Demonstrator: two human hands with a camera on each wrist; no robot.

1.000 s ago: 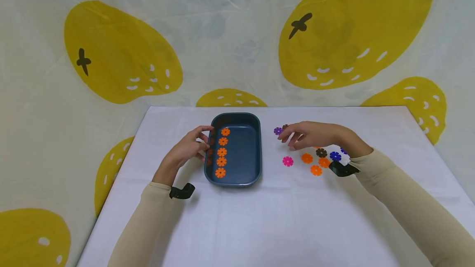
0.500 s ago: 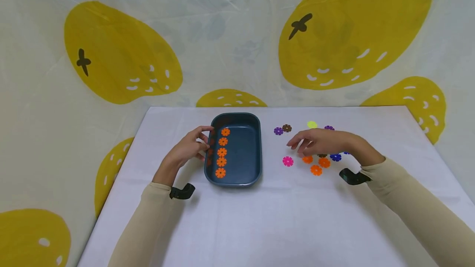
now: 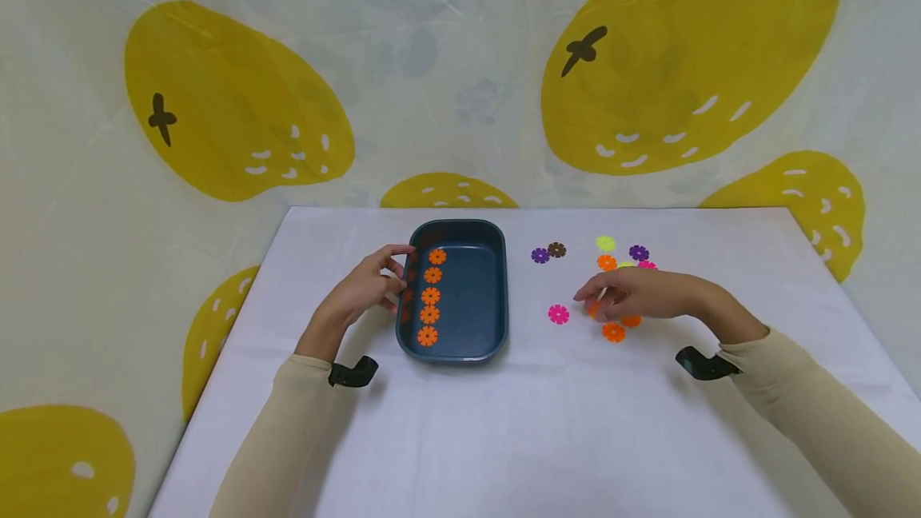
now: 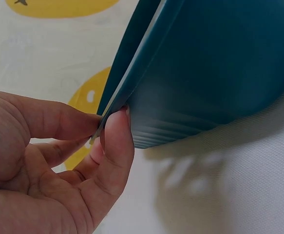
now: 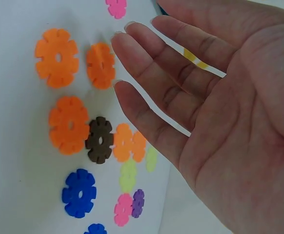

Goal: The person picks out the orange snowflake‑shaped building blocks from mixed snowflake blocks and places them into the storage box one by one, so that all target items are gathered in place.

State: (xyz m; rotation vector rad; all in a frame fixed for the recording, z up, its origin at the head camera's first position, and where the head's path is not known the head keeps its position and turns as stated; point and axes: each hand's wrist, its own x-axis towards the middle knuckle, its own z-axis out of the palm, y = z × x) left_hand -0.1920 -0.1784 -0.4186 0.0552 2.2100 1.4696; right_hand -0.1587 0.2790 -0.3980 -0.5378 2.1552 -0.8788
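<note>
My left hand (image 3: 357, 292) pinches the left rim of a dark blue rectangular tray (image 3: 478, 294); the left wrist view shows thumb and fingers on either side of the tray wall (image 4: 215, 58). Inside the tray, several orange notched discs (image 3: 430, 295) lie in a column along its left side. To the right, my right hand (image 3: 651, 294) hovers over scattered discs, fingers loosely extended and holding nothing. Close to its fingertips in the right wrist view are an orange disc (image 5: 101, 66) and another orange disc (image 5: 57, 57). The hand hides part of the scattered discs in the head view.
A pink disc (image 3: 558, 314) lies between the tray and the right hand. Farther back are purple (image 3: 540, 255), brown (image 3: 557, 249) and yellow discs (image 3: 606, 243). Blue discs (image 5: 79, 193) show in the right wrist view. White cloth (image 3: 460, 438) covers the table.
My right hand has drawn back rightward and toward me, from near the purple disc to over the orange discs, uncovering discs behind it. My left hand and the tray stay put.
</note>
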